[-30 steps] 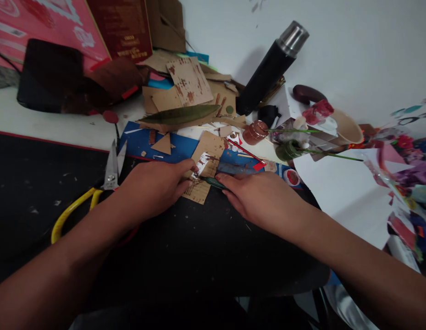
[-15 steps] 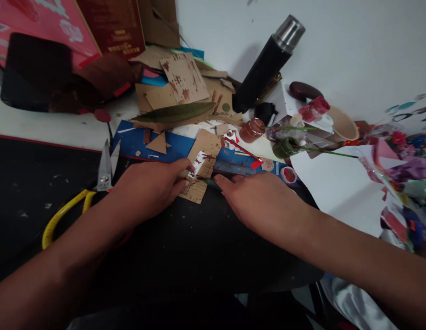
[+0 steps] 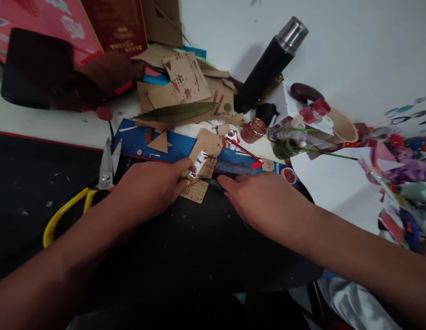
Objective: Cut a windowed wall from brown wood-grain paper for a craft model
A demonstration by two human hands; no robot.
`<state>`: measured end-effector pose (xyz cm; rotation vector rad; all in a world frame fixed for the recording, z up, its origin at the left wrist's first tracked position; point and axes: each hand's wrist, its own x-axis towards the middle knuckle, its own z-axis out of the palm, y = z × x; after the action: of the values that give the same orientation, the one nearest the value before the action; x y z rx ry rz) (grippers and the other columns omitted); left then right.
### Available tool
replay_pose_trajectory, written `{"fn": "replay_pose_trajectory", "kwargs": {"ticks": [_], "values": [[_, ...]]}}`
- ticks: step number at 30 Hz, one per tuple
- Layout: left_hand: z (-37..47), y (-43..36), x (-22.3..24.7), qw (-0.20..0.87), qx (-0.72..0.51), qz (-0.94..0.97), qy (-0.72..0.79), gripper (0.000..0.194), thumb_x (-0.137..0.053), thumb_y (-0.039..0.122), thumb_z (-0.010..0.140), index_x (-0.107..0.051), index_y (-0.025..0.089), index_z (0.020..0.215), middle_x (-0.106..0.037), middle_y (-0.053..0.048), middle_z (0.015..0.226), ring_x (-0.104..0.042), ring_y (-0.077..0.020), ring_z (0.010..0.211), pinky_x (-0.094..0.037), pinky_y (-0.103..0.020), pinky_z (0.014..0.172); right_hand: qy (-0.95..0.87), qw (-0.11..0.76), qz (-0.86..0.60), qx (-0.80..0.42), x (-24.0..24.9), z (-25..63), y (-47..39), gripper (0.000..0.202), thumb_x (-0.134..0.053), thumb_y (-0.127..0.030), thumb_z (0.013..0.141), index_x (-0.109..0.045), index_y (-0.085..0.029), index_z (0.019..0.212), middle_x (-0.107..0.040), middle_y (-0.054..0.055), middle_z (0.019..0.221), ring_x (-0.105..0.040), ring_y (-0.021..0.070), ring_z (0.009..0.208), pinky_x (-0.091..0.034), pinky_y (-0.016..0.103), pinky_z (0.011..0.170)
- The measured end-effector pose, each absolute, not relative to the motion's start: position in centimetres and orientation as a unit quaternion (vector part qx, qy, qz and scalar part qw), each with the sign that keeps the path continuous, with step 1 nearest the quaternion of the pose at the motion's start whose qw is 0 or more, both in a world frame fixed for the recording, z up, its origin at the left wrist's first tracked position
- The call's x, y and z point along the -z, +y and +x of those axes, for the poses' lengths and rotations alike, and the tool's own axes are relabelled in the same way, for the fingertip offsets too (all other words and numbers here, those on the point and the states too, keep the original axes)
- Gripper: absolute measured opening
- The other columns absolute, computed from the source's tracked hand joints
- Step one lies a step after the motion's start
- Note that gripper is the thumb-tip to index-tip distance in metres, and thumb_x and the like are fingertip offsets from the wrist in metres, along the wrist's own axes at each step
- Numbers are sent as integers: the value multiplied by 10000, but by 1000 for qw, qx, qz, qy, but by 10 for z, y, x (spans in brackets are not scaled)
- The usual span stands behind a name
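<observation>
I see the right hand pinching a thin tool, dark green, with its tip over a cardboard strip in the middle of the frame. The left hand has a finger and thumb on the strip's left side; I can't tell if they pinch it or just press. Hardly anything has changed in the last second, so the work stays at one spot. Yellow scissors lie open at the left. A brown jar sits above the right hand.
</observation>
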<state>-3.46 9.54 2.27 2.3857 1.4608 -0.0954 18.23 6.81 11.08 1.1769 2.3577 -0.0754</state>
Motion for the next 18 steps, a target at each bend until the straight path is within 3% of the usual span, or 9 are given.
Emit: {"fn": "replay_pose_trajectory", "kwargs": {"ticks": [7,12,18], "values": [[-35,95,-22,167,35,841,513,450,-437,457,996,-591,299,1388,-769,-98,903,-714,-330,761,-470,-386,656,865,246,435,48,-112,185,74,251,-563,-199,996,-664,-195,1226,-789,79,926,-735,252,764,-352,321,557],[-34,96,-25,186,29,840,509,392,-461,439,987,-624,279,1305,-763,-103,925,-715,-321,787,-455,-374,655,863,208,456,65,-103,196,70,273,-518,-273,1029,-678,-187,1234,-796,106,993,-735,260,789,-425,336,618],[-34,96,-27,188,34,837,514,375,-456,435,998,-621,277,1296,-771,-91,917,-709,-283,767,-449,-350,655,841,61,513,162,-87,216,49,379,-506,-311,1035,-652,-188,1362,-777,118,1216,-744,280,1042,-549,400,850]]}}
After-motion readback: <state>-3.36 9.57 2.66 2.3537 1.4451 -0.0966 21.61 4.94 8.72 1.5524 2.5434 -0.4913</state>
